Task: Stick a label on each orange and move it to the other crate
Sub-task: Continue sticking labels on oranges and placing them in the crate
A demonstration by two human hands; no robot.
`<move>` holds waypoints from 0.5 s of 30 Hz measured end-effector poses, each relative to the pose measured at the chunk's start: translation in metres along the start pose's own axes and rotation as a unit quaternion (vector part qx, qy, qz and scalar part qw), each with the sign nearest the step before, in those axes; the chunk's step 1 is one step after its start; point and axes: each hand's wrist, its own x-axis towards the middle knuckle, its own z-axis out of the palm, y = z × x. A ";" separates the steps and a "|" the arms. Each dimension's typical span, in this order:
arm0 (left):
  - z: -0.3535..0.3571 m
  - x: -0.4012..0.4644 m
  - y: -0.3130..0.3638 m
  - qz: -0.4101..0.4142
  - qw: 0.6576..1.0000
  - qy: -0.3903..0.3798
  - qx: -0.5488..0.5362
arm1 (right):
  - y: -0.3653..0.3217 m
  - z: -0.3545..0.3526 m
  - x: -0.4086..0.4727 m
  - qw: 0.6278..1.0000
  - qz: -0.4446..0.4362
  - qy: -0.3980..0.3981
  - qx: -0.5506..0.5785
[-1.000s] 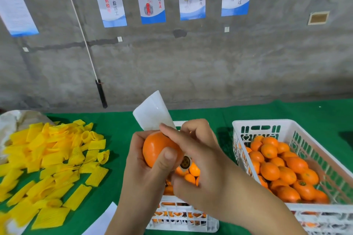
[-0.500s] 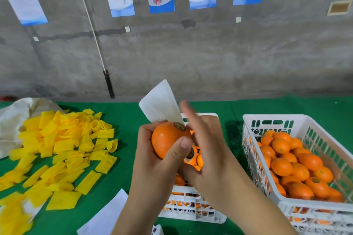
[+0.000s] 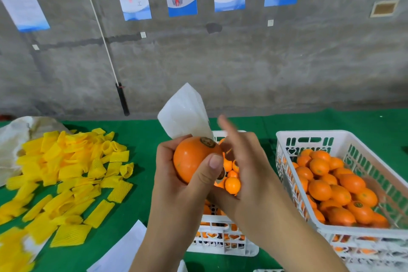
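Observation:
My left hand (image 3: pixel 176 183) grips an orange (image 3: pixel 194 159) in front of me, thumb across its front. A round dark label (image 3: pixel 207 142) sits on the orange's top. The same hand also holds a white backing sheet (image 3: pixel 184 115) that sticks up behind the orange. My right hand (image 3: pixel 247 168) is just right of the orange with its fingers straight and blurred, off the label. Below the hands stands a white crate (image 3: pixel 223 247) of oranges. A second white crate (image 3: pixel 309 137) with several oranges stands at the right.
A pile of yellow foam net sleeves (image 3: pixel 66 179) covers the green table (image 3: pixel 145 130) at the left, beside a white bag (image 3: pixel 13 139). White paper sheets (image 3: pixel 123 249) lie near the front edge. A concrete wall with posters rises behind the table.
My right hand pressed the label onto the orange's top, then lifted away with its fingers straightened. The label now shows on the orange. The head view has shifted left.

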 end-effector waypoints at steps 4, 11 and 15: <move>-0.001 0.002 -0.005 0.002 1.000 0.017 0.005 | 0.003 0.006 -0.003 1.000 -0.023 0.001 -0.002; 0.006 0.010 -0.033 -0.060 0.998 0.013 -0.009 | 0.037 0.013 0.000 0.997 0.065 0.005 0.037; 0.017 0.020 -0.070 -0.183 0.980 0.039 -0.065 | 0.073 0.013 -0.010 0.989 0.119 0.049 0.075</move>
